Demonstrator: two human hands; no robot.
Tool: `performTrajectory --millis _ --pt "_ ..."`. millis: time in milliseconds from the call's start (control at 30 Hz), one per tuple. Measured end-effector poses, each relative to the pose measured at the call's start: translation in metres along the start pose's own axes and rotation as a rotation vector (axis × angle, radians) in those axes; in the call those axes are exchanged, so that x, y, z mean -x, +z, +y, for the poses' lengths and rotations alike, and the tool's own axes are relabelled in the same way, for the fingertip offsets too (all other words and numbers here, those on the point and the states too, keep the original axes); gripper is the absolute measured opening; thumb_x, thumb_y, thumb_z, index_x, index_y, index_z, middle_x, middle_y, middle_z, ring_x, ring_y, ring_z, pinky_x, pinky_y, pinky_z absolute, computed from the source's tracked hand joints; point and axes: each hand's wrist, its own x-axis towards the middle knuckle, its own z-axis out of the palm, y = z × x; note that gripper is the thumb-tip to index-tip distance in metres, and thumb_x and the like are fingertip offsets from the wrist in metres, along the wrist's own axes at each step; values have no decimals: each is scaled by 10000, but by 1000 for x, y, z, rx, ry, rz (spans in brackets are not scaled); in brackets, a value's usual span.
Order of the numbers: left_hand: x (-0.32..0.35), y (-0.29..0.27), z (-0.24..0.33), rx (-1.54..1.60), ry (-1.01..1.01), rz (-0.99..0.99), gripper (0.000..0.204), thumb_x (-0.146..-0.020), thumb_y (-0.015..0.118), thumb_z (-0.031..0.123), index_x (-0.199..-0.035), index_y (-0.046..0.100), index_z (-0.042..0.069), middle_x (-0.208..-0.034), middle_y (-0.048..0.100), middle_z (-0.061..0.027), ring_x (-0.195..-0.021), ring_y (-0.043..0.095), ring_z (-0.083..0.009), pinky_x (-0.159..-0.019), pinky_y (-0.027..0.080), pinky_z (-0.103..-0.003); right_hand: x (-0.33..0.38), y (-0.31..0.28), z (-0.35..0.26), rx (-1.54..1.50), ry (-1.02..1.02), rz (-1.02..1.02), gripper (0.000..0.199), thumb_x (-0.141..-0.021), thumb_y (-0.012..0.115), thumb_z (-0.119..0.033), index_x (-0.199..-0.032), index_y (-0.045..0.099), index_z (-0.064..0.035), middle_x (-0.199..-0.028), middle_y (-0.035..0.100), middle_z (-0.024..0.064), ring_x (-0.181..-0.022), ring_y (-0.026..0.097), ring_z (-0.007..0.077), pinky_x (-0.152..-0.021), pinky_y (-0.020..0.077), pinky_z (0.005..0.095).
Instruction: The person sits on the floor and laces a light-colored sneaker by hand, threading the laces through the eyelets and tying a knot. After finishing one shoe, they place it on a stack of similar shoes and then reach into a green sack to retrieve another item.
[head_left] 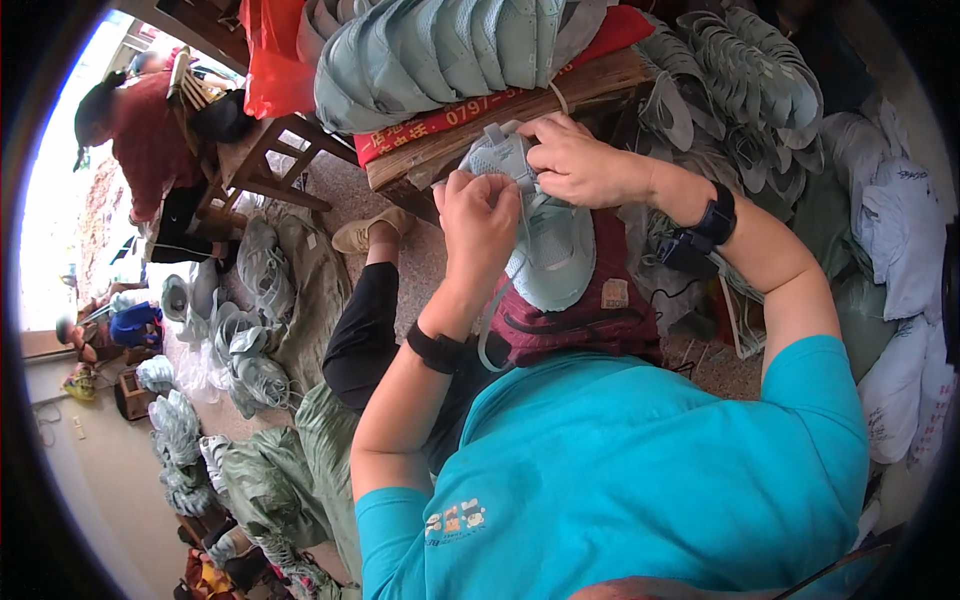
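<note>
I see a wooden table (590,82) just beyond my hands, loaded with a big stack of pale green shoe uppers (440,50) lying over a red sheet (450,115). More stacks of the same uppers (740,90) hang to the right of my right hand, with white bundles (900,230) further right. On my lap, right under both hands, sits a dark red bag (590,310). The pale green shoe (545,245) rests on that bag, toe toward me. My right hand (580,160) has its grip clenched on the shoe's tongue and top edge, and my left hand (480,220) pinches the lace (492,340) area beside it. Black wristbands (712,222) sit on both wrists.
</note>
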Motion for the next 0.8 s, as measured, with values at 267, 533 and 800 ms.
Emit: performTrajectory --millis 267,533,800 --pt "2 -5 -11 59 94 -24 138 -798 702 173 -884 728 69 -800 535 -49 -817 482 -204 -791 386 -321 2 7 -9 -115 83 99 190 -822 659 -164 -760 570 -7 -1325 477 213 -1240 399 375 -1040 322 450" --pt "25 -18 -10 121 82 84 216 -838 705 183 -914 573 30 -893 533 -123 -766 545 -254 -678 458 -346 16 -30 -12 268 -108 624 140 -816 596 -29 -729 486 -25 -1128 623 121 -952 556 273 -841 440 369" --pt "38 -20 -26 154 -126 -170 156 -872 630 119 -976 540 46 -767 624 -154 -692 624 -338 -626 493 -418 77 -64 90 705 217 662 79 -794 570 -110 -827 535 -48 -846 579 139 -794 588 378 -685 472 468"
